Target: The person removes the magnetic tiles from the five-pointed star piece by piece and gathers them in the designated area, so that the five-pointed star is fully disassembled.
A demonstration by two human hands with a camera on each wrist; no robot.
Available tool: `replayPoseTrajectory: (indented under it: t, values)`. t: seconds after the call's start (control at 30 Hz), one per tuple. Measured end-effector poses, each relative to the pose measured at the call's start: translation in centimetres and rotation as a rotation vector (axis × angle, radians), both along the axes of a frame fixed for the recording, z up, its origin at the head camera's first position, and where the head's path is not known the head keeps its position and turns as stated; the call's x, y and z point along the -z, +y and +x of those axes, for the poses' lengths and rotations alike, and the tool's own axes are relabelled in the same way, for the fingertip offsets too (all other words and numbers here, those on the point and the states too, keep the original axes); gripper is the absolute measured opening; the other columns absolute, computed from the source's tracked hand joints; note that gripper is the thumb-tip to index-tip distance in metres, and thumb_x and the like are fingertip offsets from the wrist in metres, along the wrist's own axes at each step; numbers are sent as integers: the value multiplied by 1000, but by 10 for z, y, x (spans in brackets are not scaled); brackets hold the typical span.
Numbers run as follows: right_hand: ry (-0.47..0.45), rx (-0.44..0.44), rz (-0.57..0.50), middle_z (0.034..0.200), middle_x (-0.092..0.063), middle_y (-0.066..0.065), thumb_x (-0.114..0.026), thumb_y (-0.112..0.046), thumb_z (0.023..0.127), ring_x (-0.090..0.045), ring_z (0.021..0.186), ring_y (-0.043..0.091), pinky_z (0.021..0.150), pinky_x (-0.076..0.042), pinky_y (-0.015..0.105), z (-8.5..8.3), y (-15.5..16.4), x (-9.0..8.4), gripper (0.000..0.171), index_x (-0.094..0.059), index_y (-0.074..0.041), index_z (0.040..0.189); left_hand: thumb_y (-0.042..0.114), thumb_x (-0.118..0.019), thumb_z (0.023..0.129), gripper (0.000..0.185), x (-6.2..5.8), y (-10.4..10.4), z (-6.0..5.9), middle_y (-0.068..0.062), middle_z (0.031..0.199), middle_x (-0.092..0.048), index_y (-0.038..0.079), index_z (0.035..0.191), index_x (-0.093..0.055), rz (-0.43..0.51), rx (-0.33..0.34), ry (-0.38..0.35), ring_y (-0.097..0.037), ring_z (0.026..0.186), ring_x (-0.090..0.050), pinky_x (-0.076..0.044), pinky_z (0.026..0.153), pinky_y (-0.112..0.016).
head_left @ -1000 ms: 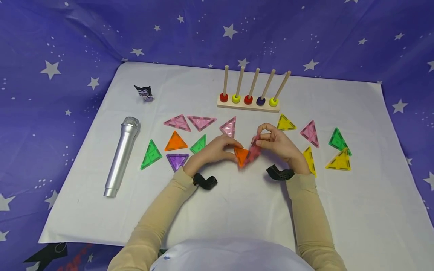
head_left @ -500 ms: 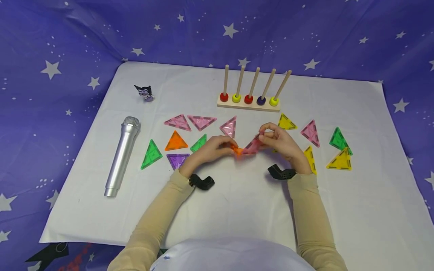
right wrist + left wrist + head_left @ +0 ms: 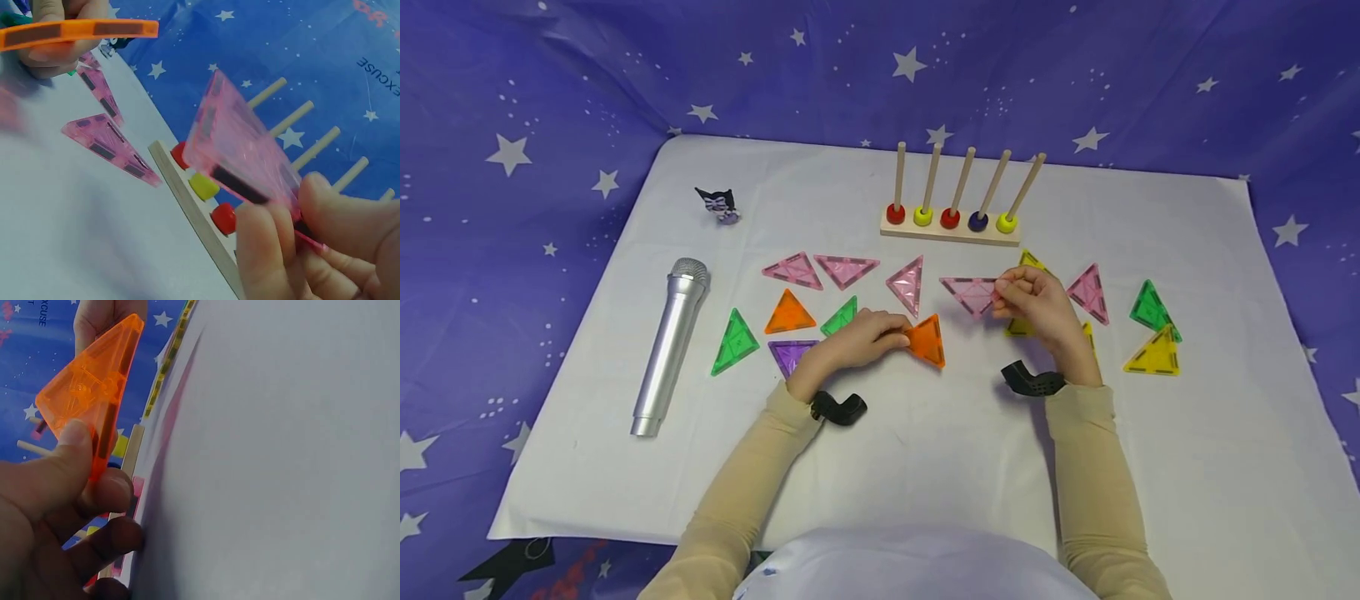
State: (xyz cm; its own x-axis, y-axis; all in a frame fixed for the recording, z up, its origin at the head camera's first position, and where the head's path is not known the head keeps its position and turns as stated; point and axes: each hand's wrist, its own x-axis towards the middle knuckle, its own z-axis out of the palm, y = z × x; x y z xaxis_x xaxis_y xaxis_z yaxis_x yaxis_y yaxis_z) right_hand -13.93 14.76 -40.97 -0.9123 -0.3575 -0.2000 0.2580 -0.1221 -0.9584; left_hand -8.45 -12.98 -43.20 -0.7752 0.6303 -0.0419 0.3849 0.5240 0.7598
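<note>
My left hand (image 3: 867,339) pinches an orange triangular magnetic tile (image 3: 929,342) by one corner, thumb on one face and fingers behind. In the left wrist view the see-through orange tile (image 3: 94,387) is raised off the white cloth. My right hand (image 3: 1037,302) holds a pink triangular magnetic tile (image 3: 972,293) at its right corner, between thumb and fingers. The right wrist view shows this pink tile (image 3: 240,147) lifted and tilted, apart from the orange one. Beneath the right hand lies a yellow tile (image 3: 1019,327), partly hidden.
Several pink, green, orange, purple and yellow triangle tiles lie around, among them a pink one (image 3: 906,286) and a purple one (image 3: 792,356). Behind stands a wooden peg rack (image 3: 950,227) with coloured beads. A silver microphone (image 3: 670,346) and a small figurine (image 3: 720,205) are on the left.
Both tiles were touching edge to edge and are now apart. The right hand has moved right and away with the pink tile; the left hand has shifted slightly left and turned the orange tile.
</note>
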Motion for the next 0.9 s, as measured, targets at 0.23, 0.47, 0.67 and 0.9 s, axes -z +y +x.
replayPoseTrajectory:
  t: [0.23, 0.47, 0.67, 0.9]
  values:
    - [-66, 100, 152, 73, -62, 6, -60, -12, 87, -61, 58, 14, 59, -51, 26, -3, 0, 0, 25, -45, 0, 102, 15, -50, 94, 14, -2, -3, 4, 0, 79, -58, 7, 94, -61, 11, -15, -52, -11, 67, -47, -40, 67, -25]
    - [-26, 86, 311, 71, -62, 5, -61, -10, 86, -63, 58, 12, 60, -51, 26, -4, -6, 2, 26, -44, 4, 101, 16, -51, 94, 26, -7, 0, 9, -7, 96, -65, 2, 112, -62, -72, 4, -81, -15, 85, -58, -44, 79, -27]
    - [75, 60, 580, 74, -62, 12, -64, -17, 85, -65, 59, 18, 54, -50, 24, 8, -15, 6, 31, -46, 4, 100, 18, -52, 93, 31, -11, 4, 13, 0, 57, -52, 0, 118, -57, -61, -19, -140, -10, 49, -44, -37, 58, -26]
    - [240, 26, 824, 76, -65, 13, -63, -22, 85, -63, 61, 22, 55, -47, 27, 22, -25, 2, 23, -57, -1, 92, 17, -50, 93, 31, -23, 4, 18, 4, 57, -42, 0, 118, -57, -80, -54, -125, -8, 48, -33, -32, 53, -25]
